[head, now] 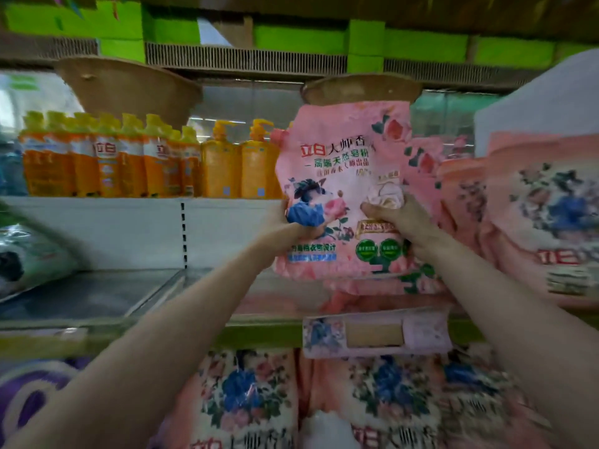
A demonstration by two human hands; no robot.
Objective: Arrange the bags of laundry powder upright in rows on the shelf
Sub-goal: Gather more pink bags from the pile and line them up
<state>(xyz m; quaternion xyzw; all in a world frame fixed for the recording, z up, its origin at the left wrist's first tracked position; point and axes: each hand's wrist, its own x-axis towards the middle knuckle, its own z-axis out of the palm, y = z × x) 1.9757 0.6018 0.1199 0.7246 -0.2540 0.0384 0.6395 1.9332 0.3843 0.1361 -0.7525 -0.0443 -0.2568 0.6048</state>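
Two hands hold one pink bag of laundry powder (340,189) upright in front of me, its printed face toward the camera. My left hand (296,223) grips the bag at its left edge, about halfway down, fingers curled round behind the film. My right hand (397,222) has its grip closed on the right half of the front, thumb and fingers pinching the plastic so that it bunches up under them. The bag's bottom edge hangs just above the grey shelf (97,296), and I cannot tell whether it touches. Its top reaches nearly to the brown cardboard piece (359,89) hanging from the shelf above.

Directly behind the held bag stands a second pink bag (424,170), only its right strip showing. Further right on the same shelf more pink bags (544,215) stand upright in a row, packed close to each other; they are blurred, so I cannot count them. At the far left of the shelf a greenish white bag (29,257) lies tilted.

On the raised step behind, orange pump bottles (107,160) stand in a tight row, with two more orange pump bottles (240,166) at its right end, just left of the held bag. A pink price label (376,332) hangs on the shelf's front edge. Below it, another row of floral pink bags (324,400) fills the lower shelf.
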